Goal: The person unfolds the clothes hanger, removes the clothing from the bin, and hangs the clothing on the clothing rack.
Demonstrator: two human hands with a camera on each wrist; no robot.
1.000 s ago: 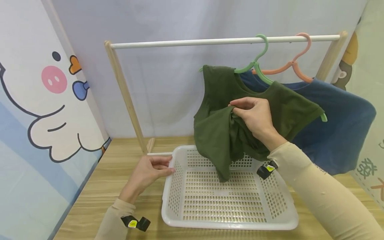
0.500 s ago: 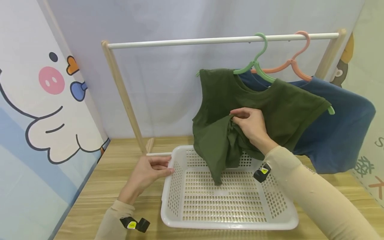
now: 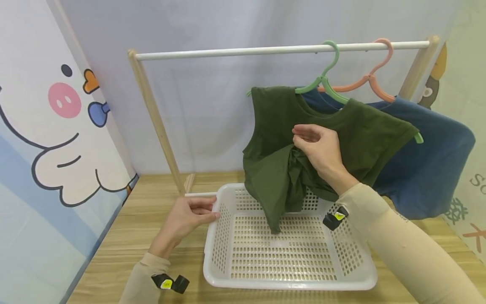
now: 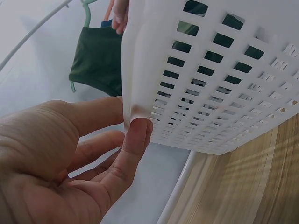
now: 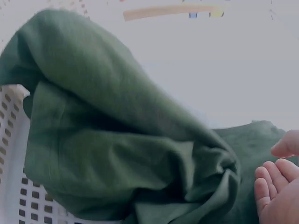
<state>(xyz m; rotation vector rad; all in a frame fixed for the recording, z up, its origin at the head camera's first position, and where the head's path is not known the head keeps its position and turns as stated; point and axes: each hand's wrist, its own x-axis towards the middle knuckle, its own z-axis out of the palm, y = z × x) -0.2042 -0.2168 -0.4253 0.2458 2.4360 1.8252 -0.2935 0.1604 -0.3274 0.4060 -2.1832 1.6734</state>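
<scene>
A dark green sleeveless top (image 3: pixel 273 114) hangs from a green hanger (image 3: pixel 329 90), its lower part bunched into a twist that droops over a white plastic basket (image 3: pixel 292 283). Just in front of the top, above the twist, is my right hand (image 3: pixel 320 145); in the right wrist view its thumb and fingers (image 5: pixel 271 179) stand apart with no cloth between them. At the basket's left rim, my left hand (image 3: pixel 187 217) pinches the edge between thumb and fingers, which the left wrist view shows close up.
A blue top (image 3: pixel 429 156) hangs from a pink-orange hanger (image 3: pixel 370 80) to the right, partly behind the green one. Both hooks sit on the white rail (image 3: pixel 228 52) of a wooden-legged rack. The basket stands on a wood-grain table (image 3: pixel 125 236), with a cartoon-printed panel (image 3: pixel 68 139) at left.
My right hand first lowered while gripping the green top, then let go of the bunched cloth and rose slightly. The twist stays in the top. My left hand has kept its place on the basket.
</scene>
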